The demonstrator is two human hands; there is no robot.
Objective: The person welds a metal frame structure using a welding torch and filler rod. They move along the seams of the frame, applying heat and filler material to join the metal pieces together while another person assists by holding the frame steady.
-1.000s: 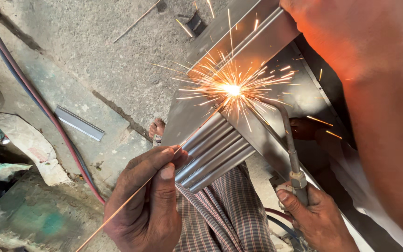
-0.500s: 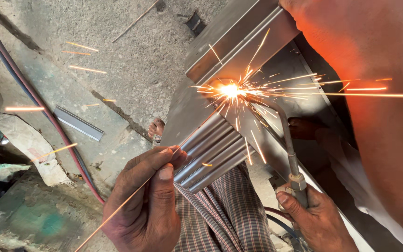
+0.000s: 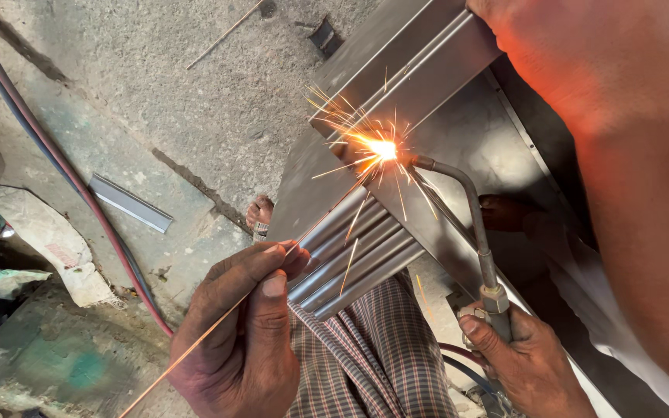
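Observation:
My left hand point(image 3: 243, 333) pinches a thin filler rod point(image 3: 195, 344) that runs up to a bright flame spot point(image 3: 381, 147) on a folded sheet-metal piece point(image 3: 396, 85). My right hand point(image 3: 524, 360) grips a gas torch point(image 3: 478, 224) whose curved metal neck ends at that same glowing spot. Sparks fly out around the joint. The piece has a ribbed edge point(image 3: 354, 263) just right of my left fingers.
Another person's bare arm point(image 3: 621, 131) leans over the metal at the upper right. A red and a blue hose point(image 3: 63, 166) cross the concrete floor at left. A short metal strip point(image 3: 129, 203) lies near them. My checked cloth point(image 3: 381, 348) and a foot point(image 3: 261, 213) show below.
The spark burst has shrunk and shifted slightly left. Both hands hold nearly the same positions with rod and torch.

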